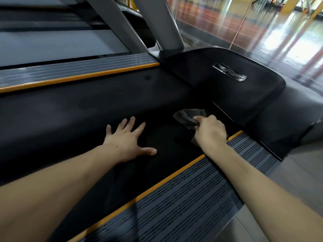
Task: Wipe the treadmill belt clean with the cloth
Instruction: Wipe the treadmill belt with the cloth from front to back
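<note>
head view: belt is black, runs diagonally across frame from lower left toward the hood. cloth is dark grey, crumpled, lying on the belt at its front end, just beside the hood edge. right hand is closed on the cloth, fingers curled round its near side, thumb on top; a bit of cloth also shows under the wrist. left hand lies flat on the belt, palm down, fingers spread wide, holding nothing, near the cloth but apart from it. both forearms are bare and reach in from the bottom of frame.

outward: hood is glossy black plastic with a silver badge on top. right rail is grey, ribbed, with an orange strip along the belt edge; the right forearm crosses over it. left rail is the same, orange strip on the belt side. grey uprights rise behind the hood. a second treadmill sits beside, upper left. glass wall at upper right, blurred reflections on it. grey floor at right.
</note>
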A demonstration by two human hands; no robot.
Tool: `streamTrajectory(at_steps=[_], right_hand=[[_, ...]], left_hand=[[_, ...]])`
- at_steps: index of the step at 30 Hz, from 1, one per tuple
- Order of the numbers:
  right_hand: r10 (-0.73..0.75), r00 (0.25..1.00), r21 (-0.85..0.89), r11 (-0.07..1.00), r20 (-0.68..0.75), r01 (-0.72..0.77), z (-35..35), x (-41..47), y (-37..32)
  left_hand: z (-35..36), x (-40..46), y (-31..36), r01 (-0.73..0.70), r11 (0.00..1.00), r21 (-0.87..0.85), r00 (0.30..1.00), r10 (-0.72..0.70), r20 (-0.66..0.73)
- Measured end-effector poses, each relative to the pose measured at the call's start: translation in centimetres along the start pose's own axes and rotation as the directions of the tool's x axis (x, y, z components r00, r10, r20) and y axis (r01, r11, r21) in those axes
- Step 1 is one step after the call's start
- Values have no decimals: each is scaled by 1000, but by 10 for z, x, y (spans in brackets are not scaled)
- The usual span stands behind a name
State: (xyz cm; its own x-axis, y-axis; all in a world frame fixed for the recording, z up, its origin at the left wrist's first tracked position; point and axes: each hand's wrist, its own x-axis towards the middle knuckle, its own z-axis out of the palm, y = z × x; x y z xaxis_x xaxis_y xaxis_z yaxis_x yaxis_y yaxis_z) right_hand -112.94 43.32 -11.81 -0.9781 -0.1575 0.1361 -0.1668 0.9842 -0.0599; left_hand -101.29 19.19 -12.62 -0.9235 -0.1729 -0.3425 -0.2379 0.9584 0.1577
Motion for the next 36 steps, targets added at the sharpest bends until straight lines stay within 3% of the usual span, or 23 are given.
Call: streamTrajectory(at_steps=[7,11,15,23,27,36], right_hand=[[-180,981,37,982,-75,183,-5,-51,-37],[-200,979,65,977,-46,203,-10,-66,-53],[-294,950,68,951,-104,302,-5,-86,-70],[-336,925,55,935,-177,350,5,-73,-86],[-318,940,-8,947,-119,320,14,-51,-117],[-253,953,273,917,-169,291,34,19,-200]], left_hand=[[23,-32,-12,-85,996,-14,966,79,-247],[32,-48,-17,-55,997,-60,964,37,-262],[37,-63,-24,-12,993,-115,957,-23,-291],[38,-80,-43,40,988,-147,957,-80,-279],[35,-75,-62,68,988,-138,952,-105,-287],[12,-26,-111,83,984,-156,944,-128,-304]])
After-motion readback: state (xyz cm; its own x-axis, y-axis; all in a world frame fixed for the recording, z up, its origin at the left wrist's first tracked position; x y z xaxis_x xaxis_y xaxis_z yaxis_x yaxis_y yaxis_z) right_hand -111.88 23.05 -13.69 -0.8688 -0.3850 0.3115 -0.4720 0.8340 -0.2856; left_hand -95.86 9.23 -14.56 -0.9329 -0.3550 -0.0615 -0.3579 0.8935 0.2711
